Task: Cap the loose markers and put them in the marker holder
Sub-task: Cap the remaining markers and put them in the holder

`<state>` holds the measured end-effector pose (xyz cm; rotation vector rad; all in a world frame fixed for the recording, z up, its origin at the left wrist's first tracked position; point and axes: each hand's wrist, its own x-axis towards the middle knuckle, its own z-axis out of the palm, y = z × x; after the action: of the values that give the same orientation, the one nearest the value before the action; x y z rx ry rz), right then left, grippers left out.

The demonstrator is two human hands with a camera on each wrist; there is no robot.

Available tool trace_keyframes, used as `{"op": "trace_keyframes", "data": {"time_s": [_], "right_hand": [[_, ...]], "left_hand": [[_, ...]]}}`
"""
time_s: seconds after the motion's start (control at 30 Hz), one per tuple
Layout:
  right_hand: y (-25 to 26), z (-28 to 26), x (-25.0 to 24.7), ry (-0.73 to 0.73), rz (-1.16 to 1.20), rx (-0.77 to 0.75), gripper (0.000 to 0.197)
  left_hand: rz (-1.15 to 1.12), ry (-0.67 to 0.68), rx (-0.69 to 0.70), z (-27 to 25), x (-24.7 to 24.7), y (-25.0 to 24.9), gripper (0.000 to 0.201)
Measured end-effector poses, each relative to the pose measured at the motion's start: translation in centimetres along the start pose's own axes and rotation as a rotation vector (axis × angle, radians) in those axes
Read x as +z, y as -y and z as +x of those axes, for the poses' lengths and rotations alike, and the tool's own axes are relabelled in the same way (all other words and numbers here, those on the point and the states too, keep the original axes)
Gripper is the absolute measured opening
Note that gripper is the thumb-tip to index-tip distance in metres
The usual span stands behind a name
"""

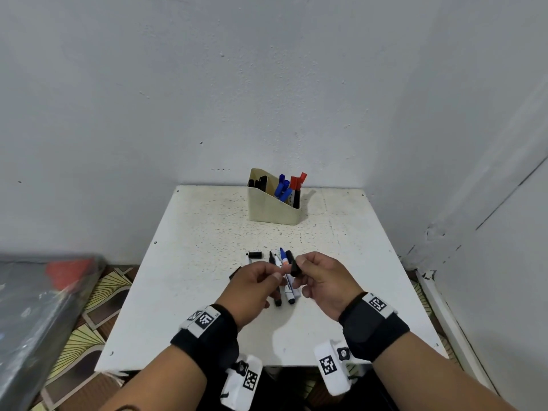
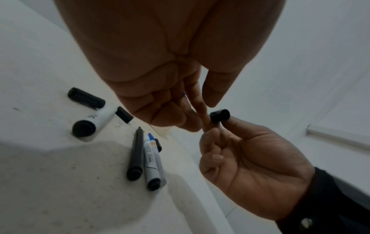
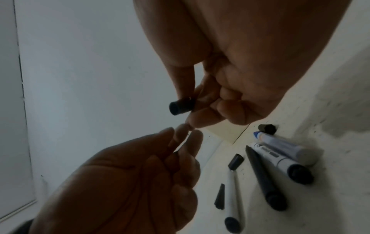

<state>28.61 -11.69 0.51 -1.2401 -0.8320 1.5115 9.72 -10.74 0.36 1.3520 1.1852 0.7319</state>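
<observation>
**Cap in hand, marker yet to be picked**

The right hand point(image 1: 321, 278) is pinching a short black plastic marker cap point(image 1: 294, 267) between thumb and fingertips, holding it above the white speckled table point(image 1: 207, 232) with its open end turning toward the other hand. The left hand point(image 1: 255, 284) is hovering just beside it with fingers curled inward and touching at the tips; the wrist views are showing nothing between them, so it is holding no marker (a thin object hidden there cannot be ruled out).

Below the hands, the loose markers are lying side by side: a slim all-black pen point(image 2: 136, 154), a white-barrelled marker with a black end point(image 2: 150, 164) and a white-barrelled marker with a blue tip point(image 3: 284, 146). Another white marker point(image 2: 94, 121) and a second loose black cap point(image 2: 86, 98) are resting further left. The cream plastic marker holder point(image 1: 274, 207) is standing at the far edge of the table, well apart, already carrying blue, red and black markers.

The capping step is judged to be under way. The next move is calling for the left hand to lift the matching uncapped marker, point its tip at the cap's opening, and press the two together along one line.
</observation>
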Motion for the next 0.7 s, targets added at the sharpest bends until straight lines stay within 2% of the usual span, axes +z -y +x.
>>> {"op": "trace_keyframes", "data": {"time_s": [0.23,0.33,0.4,0.47,0.57,0.7], "right_hand": [[-0.5,0.0,0.9,0.006,-0.047,-0.042,0.010],[-0.5,0.0,1.3,-0.004,-0.154,-0.069,0.015],[-0.2,0.2,1.0,-0.055,-0.225,-0.081,0.017],[-0.1,0.5,0.3,-0.149,-0.343,-0.102,0.019],[-0.7,0.8,-1.4,-0.277,-0.671,-0.116,0.014],[-2.5,0.6,-1.1,-0.160,-1.020,-0.099,0.010]], "left_hand": [[-0.198,-0.001,-0.027,0.0,0.2,-0.3,0.016],[-0.318,-0.032,-0.054,0.1,-0.2,-0.1,0.006],[-0.394,-0.057,-0.069,0.2,-0.8,0.2,0.014],[-0.427,-0.103,-0.061,0.5,-1.7,0.7,0.020],[-0.536,-0.209,-0.099,0.7,-3.3,1.8,0.019],[-0.641,-0.333,-0.204,1.0,-5.0,3.8,0.015]]}}
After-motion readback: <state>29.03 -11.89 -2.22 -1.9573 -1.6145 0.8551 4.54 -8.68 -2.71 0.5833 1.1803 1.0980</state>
